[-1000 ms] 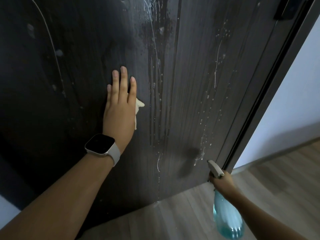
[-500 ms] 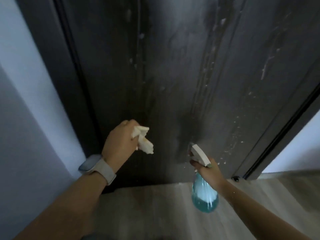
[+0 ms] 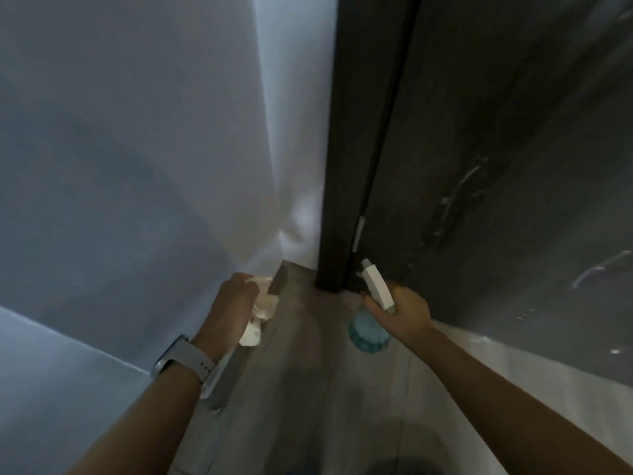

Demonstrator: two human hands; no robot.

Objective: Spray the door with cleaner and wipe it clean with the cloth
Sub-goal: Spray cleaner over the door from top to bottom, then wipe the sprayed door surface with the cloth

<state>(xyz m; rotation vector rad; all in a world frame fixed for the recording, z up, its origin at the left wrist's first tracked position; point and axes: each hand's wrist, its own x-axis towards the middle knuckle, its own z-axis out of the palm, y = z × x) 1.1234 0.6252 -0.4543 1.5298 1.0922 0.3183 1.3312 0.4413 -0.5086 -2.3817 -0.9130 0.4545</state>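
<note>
Head camera looks down into the corner: the left hand (image 3: 236, 305) grips a bunched pale cloth (image 3: 258, 320) low beside the grey wall (image 3: 137, 166), off the door. The right hand (image 3: 402, 311) is wrapped round the blue spray bottle (image 3: 368, 332), nozzle toward the dark door (image 3: 513, 149), where wet streaks show above the wooden floor (image 3: 308, 389).

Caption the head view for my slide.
Left hand grips crumpled white cloth; right hand holds blue spray bottle beside dark door.
</note>
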